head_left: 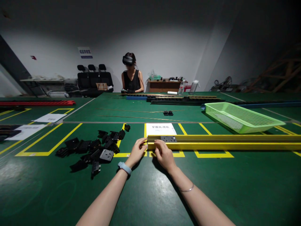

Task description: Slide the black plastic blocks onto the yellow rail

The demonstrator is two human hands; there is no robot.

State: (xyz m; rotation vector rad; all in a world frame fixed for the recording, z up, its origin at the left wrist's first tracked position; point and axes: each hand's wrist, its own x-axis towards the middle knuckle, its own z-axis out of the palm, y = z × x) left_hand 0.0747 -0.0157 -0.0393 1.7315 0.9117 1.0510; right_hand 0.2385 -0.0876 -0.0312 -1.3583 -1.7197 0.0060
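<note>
A long yellow rail [225,146], a channel with raised sides, lies across the green table and runs off to the right. At its left end my left hand [136,153] has its fingers pressed together; what they hold, if anything, is hidden. My right hand [164,156] is closed over the rail's front side close to that end, with the fingertips reaching into the channel. Just right of those fingers, a dark grey socket module [168,139] sits inside the channel. Left of my left hand lies a loose heap of black socket modules [94,150], one with its slotted face up [106,155].
A light green basket [242,117] stands behind the rail at right. Behind the rail's end lies a printed sheet [160,128]. Farther back are small black parts [167,113], thin rods [141,111], dark rails [178,99] and bottles [182,87]. A person [132,77] is across the table.
</note>
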